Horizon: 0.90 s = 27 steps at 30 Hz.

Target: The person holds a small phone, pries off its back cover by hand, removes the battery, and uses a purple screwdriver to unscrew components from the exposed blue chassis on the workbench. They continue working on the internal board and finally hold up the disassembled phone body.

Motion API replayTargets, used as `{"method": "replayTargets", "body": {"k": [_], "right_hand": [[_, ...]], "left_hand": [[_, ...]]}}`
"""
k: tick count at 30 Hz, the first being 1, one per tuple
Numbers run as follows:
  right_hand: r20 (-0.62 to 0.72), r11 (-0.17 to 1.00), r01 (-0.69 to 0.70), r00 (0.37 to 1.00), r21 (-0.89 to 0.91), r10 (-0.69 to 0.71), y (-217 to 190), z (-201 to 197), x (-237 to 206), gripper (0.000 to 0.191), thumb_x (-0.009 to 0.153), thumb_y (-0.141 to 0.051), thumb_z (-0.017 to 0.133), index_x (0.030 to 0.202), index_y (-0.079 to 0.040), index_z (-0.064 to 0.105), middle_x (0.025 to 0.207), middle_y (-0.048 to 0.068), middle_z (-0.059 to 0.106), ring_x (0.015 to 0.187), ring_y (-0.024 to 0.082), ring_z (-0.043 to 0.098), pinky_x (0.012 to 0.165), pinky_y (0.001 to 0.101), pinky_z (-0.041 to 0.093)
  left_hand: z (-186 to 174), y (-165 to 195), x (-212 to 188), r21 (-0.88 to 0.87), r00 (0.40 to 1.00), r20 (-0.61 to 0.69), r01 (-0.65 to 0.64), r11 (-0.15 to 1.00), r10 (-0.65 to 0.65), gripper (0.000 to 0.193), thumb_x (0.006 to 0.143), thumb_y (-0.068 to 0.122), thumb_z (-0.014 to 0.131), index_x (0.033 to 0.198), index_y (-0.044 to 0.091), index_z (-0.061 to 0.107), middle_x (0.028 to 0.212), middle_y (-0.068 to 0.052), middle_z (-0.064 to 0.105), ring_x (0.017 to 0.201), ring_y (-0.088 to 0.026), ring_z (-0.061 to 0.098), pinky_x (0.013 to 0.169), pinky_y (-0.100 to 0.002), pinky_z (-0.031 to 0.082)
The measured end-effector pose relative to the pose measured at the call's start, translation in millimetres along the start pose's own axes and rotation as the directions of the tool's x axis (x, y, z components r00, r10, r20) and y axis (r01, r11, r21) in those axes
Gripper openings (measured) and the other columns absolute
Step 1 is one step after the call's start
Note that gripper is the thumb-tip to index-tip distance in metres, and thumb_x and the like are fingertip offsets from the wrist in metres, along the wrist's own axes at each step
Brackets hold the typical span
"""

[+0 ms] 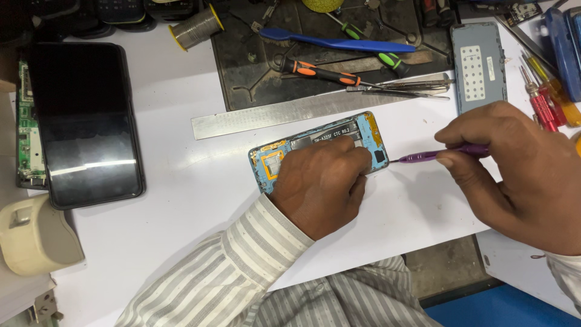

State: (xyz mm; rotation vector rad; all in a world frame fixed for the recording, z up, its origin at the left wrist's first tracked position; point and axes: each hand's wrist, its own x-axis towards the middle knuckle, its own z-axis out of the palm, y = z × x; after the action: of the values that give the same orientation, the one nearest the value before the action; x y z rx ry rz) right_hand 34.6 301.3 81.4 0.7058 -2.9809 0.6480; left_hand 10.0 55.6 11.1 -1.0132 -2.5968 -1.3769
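Two hands are at work on my feed, both low in the head view. My left hand point(324, 181) lies palm down on an opened phone point(319, 151), fingers curled together and pressing on its lower half; the striped sleeve point(242, 266) runs back from the wrist toward the bottom edge. My right hand point(520, 175) pinches a purple-handled screwdriver point(436, 155) between thumb and fingers, shaft pointing left, its thin tip touching or just at the right end of the phone; I cannot tell which.

That phone lies on the white table point(181, 200) near the middle, back cover off, with a blue inner frame, orange flex strips at its left end and a dark metal plate along its upper edge.

Just above it a steel ruler point(302, 110) lies slanted. Beyond the ruler sits a dark work mat point(260, 72) carrying a blue plastic pry tool point(339, 42), an orange-and-black screwdriver point(321, 71), a green-handled screwdriver point(369, 45) and tweezers point(405, 88). A spool of solder wire point(195, 27) stands at the mat's upper left corner.

Right of the mat, a grey-blue back cover point(478, 66) lies lengthwise, near my right hand. Red and yellow screwdrivers point(548, 97) lie at the far right edge.

Well apart on the left, a black phone screen point(85, 121) rests face up over a green circuit board point(25, 121), and a cream plastic object point(33, 236) sits below it.
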Motion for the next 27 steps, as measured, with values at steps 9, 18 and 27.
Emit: {"method": "replayTargets", "body": {"k": [9,18,27], "right_hand": [[0.056,1.000,-0.022,0.998,0.020,0.020,4.3,0.8,-5.5,0.035,0.089,-0.002,0.070,0.119,-0.001,0.052,0.105,0.015,0.067,0.086,0.023,0.073,0.071,0.0319,0.060],[0.184,0.999,-0.017,0.983,0.041,0.010,6.7,-3.3,-10.3,0.033,0.085,-0.001,0.067,0.116,-0.003,0.056,0.109,0.015,0.067,0.082,0.022,0.076,0.062,0.0303,0.058],[0.084,0.943,-0.022,0.995,-0.332,0.053,-10.7,-2.8,-5.8,0.045,0.086,-0.027,0.077,0.118,0.000,0.060,0.081,0.013,0.069,0.065,0.026,0.071,0.052,0.0376,0.052]], "left_hand": [[0.4,-0.9,0.4,0.003,1.000,-0.005,-0.003,1.000,0.003,0.009,0.076,0.003,0.074,0.080,0.002,0.065,0.080,-0.014,0.063,0.074,-0.036,0.065,0.065,-0.050,0.050],[0.2,-0.3,0.3,0.002,1.000,-0.013,-0.002,1.000,0.002,0.009,0.076,0.002,0.073,0.080,0.003,0.065,0.081,-0.014,0.063,0.075,-0.036,0.065,0.066,-0.050,0.050],[-0.3,0.4,1.2,0.014,0.999,0.022,0.023,1.000,-0.024,0.009,0.077,0.002,0.073,0.080,0.003,0.065,0.080,-0.014,0.063,0.073,-0.036,0.065,0.065,-0.050,0.049]]}}
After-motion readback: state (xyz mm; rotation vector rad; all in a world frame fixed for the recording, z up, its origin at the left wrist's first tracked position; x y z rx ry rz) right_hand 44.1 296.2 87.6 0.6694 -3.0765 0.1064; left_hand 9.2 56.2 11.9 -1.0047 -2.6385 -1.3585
